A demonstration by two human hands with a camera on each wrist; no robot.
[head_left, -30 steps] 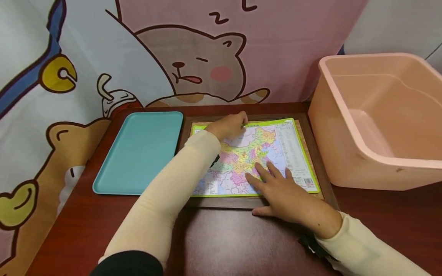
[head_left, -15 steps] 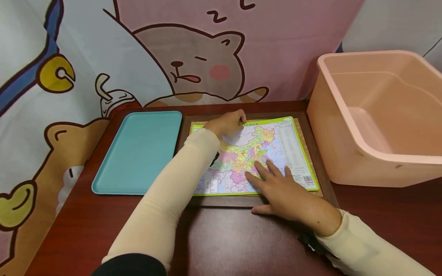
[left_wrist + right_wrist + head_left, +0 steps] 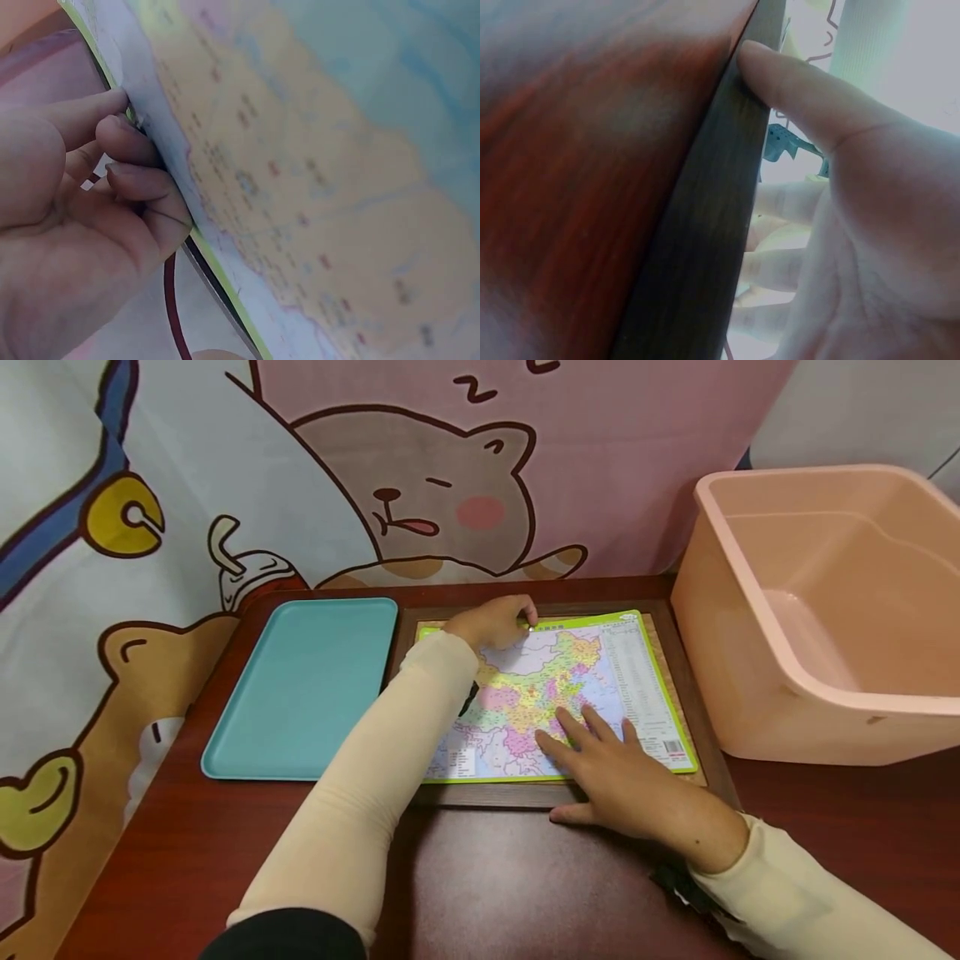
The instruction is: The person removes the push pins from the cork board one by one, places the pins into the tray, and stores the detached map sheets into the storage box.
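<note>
left fingers: curled tips [image 3: 131, 142] pinch the far green edge of the map sheet [image 3: 558, 693], thumb on top, near the top-left corner
left hand: left hand [image 3: 491, 625] sits at the back edge of the map sheet, forearm in a cream sleeve lying across its left part
right fingers: straight and spread [image 3: 592, 727], flat on the near-right part of the map sheet
right thumb: tip [image 3: 761, 60] presses the dark frame's near rail
right hand: right hand [image 3: 622, 781] covers the near edge of the map sheet, palm down, holds nothing
map sheet: coloured map with green border, lying inside the wooden frame [image 3: 487, 795]; far edge looks just lifted at the left fingers, hard to tell how much
wooden frame: flat on the red-brown table [image 3: 150, 852], between tray and tub
teal tray [image 3: 300, 693]: just left of the frame, nothing in it
pink tub [image 3: 825, 610]: right of the frame, close to it, inside bare
backdrop: cartoon cloth [image 3: 375, 468] hangs behind the table
</note>
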